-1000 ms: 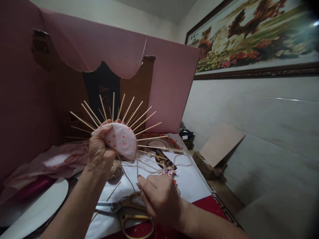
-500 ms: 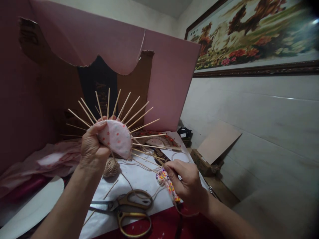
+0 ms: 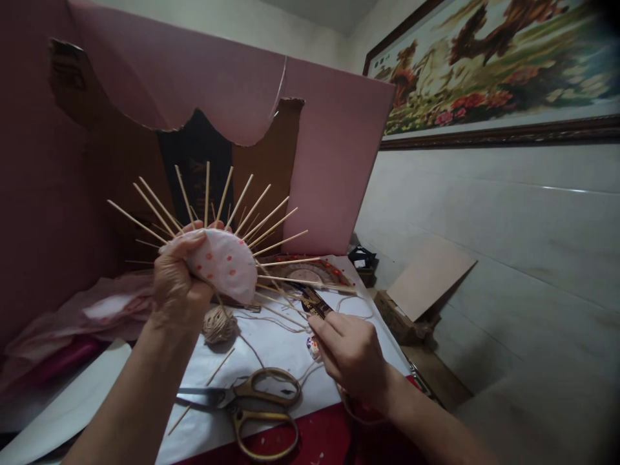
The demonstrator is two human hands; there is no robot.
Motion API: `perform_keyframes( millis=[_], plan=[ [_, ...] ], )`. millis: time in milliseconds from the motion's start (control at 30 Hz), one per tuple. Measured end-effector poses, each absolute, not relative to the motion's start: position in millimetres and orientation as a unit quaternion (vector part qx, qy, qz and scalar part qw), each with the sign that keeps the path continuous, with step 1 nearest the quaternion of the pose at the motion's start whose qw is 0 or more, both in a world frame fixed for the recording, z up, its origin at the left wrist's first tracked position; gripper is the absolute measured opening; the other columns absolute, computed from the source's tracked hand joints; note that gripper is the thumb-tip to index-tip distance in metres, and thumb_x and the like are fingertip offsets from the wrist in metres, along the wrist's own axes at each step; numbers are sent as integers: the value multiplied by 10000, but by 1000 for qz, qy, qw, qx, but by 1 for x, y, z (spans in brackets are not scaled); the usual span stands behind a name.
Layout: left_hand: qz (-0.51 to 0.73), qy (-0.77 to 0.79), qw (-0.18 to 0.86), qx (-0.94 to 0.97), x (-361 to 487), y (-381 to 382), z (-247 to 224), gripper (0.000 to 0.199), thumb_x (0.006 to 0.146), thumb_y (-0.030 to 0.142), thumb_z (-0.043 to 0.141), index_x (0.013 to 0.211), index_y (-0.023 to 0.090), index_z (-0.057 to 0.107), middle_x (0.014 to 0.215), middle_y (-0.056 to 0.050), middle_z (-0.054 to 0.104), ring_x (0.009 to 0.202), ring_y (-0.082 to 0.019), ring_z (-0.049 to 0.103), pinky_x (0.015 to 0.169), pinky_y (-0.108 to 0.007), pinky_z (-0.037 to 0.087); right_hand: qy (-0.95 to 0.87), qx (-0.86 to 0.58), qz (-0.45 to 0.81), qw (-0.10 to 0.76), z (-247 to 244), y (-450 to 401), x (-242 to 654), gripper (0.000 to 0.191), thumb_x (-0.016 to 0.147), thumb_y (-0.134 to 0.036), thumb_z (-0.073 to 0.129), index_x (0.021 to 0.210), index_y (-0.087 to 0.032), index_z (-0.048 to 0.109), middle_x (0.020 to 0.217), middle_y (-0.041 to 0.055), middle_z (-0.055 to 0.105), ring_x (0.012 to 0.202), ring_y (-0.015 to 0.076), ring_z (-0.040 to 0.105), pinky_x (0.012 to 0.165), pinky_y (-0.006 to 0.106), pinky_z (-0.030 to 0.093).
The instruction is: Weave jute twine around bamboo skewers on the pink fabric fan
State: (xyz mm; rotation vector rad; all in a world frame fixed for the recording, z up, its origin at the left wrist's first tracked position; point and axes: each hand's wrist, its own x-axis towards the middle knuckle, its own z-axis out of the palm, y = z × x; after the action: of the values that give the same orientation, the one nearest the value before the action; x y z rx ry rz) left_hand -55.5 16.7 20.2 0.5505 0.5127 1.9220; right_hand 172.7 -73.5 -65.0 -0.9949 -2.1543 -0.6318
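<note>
Dimly lit, pale wall [image 3: 542, 226] (faintly glossy); framed horse picture [image 3: 484, 81] hung on it; tall pink panel [image 3: 339, 155].

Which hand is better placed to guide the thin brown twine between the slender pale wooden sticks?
Right, probably. The left hand is occupied gripping the red-dotted white half-round piece, from which the sticks radiate; the right hand appears to pinch the twine.

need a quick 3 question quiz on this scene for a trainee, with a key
1. Which hand holds the dotted half-round piece?
2. True or false: the scissors lie lower in the picture than the ball of twine.
3. Fill the gap: thin sticks fan out from the piece's ____ edge.

Key
1. The left hand.
2. True.
3. Curved.
</note>
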Motion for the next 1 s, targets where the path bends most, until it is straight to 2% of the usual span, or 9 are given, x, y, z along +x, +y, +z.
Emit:
perform_keyframes(
  millis=[100,300,533,833,900,1000],
  plan=[
    [802,209,502,246,-54,17,19,239,559,71,629,783,156,635,804,-69,719,749,-214,678,685,-357,572,-838,-365,-250,321,-67,-76,170,222,884,-122,461,1053,-104,604,666,43,585,584,171,504,545,301,316],
    [809,199,496,244,-34,12,14,231,576,74,613,787,162,649,786,-57,714,749,-205,678,690,-342,570,-869,-336,-177,316,-71,-88,129,139,838,-113,441,868,-150,571,634,26,556,557,175,483,509,322,291],
    [783,231,541,201,-25,7,10,178,638,62,575,726,202,641,747,-27,709,720,-180,671,668,-307,579,-884,-331,-144,298,-78,-79,90,86,791,-129,457,765,-165,530,642,20,542,551,162,477,474,309,263],
    [792,221,538,186,-30,7,15,165,637,67,573,743,179,630,747,-35,707,729,-193,677,698,-334,573,-864,-327,-113,365,-97,-72,79,146,828,-137,396,756,-178,516,624,13,521,524,158,446,475,312,265],
    [788,222,545,182,-31,6,16,161,653,66,574,739,188,633,758,-37,713,743,-196,675,704,-338,573,-851,-326,-61,408,-98,-73,78,168,845,-142,390,739,-182,514,604,3,514,518,139,442,490,288,290],
    [784,215,561,155,-33,5,20,152,680,60,565,727,189,628,761,-34,715,748,-180,672,725,-323,569,-811,-326,91,476,-97,-72,77,187,873,-171,398,736,-188,525,572,-22,484,507,106,422,509,235,335]
  ],
)
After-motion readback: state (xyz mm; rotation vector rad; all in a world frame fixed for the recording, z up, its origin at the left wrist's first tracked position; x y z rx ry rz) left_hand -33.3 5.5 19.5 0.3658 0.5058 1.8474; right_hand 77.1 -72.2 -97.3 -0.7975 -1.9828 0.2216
